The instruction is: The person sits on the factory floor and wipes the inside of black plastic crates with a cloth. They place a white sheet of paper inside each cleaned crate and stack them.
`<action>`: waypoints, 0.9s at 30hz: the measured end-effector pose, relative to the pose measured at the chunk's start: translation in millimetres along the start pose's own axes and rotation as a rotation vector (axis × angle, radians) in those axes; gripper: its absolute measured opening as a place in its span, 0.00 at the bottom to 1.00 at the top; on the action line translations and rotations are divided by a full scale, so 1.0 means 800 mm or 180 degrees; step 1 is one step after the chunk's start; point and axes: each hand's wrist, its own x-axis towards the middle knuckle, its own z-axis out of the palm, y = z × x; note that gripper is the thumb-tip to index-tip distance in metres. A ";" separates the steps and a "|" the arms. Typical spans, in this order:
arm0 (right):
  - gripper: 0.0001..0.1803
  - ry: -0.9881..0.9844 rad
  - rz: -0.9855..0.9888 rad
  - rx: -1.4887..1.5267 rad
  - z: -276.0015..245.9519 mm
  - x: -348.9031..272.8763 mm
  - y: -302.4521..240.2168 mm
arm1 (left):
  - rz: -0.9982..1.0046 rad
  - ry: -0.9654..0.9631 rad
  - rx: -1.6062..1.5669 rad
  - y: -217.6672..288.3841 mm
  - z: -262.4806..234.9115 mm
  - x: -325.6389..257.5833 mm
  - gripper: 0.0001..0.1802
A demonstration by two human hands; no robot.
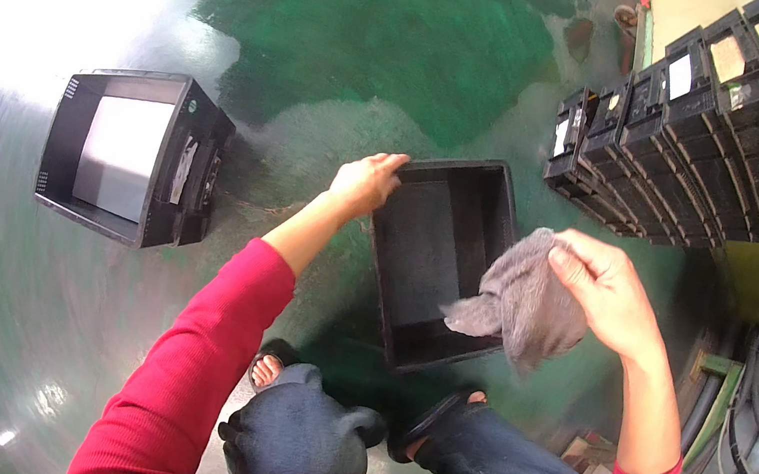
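A black plastic crate (pixel 436 247) stands tilted on the floor in front of my feet, its open side facing me. My left hand (pixel 367 182) grips the crate's upper left corner, fingers closed over the rim. In my right hand (pixel 609 290) a crumpled grey cloth (pixel 536 300) is pinched between thumb and fingers. The cloth hangs over the crate's right side, partly covering that wall. Whether it touches the crate I cannot tell.
At the left stands a stack of black crates (pixel 170 170) with a pale sheet inside the top one. A tall row of stacked black crates (pixel 711 143) leans in at the upper right. Hoses (pixel 752 425) hang at the lower right. The green floor (pixel 375 33) has wet-looking patches.
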 end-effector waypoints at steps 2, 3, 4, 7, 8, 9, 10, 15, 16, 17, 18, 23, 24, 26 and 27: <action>0.16 0.0006 -0.0030 0.0427 0.006 0.009 0.008 | -0.0389 0.0176 0.0186 -0.005 0.009 -0.029 0.15; 0.17 0.0004 -0.0067 0.0702 0.013 0.014 0.000 | -0.0477 0.0553 0.0212 -0.004 0.016 -0.049 0.13; 0.17 -0.0012 -0.0112 0.0988 0.019 0.020 -0.005 | -0.0584 0.0932 0.0255 -0.005 0.022 -0.074 0.10; 0.16 -0.0314 -0.0275 0.1574 0.028 0.041 0.005 | -0.1165 0.0815 0.0113 0.009 0.023 -0.141 0.15; 0.16 -0.0340 -0.0349 0.1716 0.032 0.048 0.011 | -0.1277 0.0730 -0.0019 0.015 0.023 -0.161 0.16; 0.15 -0.0306 -0.0313 0.1753 0.038 0.058 0.024 | -0.1398 0.0475 -0.0066 0.020 0.024 -0.181 0.17; 0.16 -0.0312 -0.0169 0.1867 0.043 0.067 0.041 | -0.1501 0.0224 -0.0112 0.024 0.022 -0.196 0.17; 0.19 0.0011 0.0749 0.1413 0.056 0.069 0.157 | -0.1747 -0.0023 -0.1151 0.027 0.005 -0.223 0.22; 0.19 0.0023 0.0996 0.1208 0.064 0.069 0.193 | -0.1737 0.0002 -0.1143 0.024 -0.004 -0.220 0.25; 0.21 -0.0084 0.1502 0.0410 0.072 0.068 0.229 | -0.1483 0.0203 -0.1119 0.016 0.000 -0.214 0.28; 0.24 -0.0194 0.1984 -0.0398 0.086 0.067 0.261 | -0.1229 0.0402 -0.1090 0.007 0.006 -0.207 0.30; 0.43 0.1289 0.2537 -0.1361 0.288 0.084 0.310 | -0.0573 0.0687 -0.1420 0.001 0.050 -0.142 0.36; 0.44 0.1380 0.2825 -0.1589 0.323 0.108 0.305 | -0.0637 0.0724 -0.1596 0.003 0.058 -0.137 0.35; 0.34 0.2069 0.2291 -0.0423 0.381 0.155 0.281 | -0.0860 0.0596 -0.1566 0.016 0.056 -0.131 0.35; 0.30 0.2463 0.1700 0.0851 0.399 0.174 0.285 | -0.0928 0.0505 -0.1554 0.026 0.054 -0.128 0.34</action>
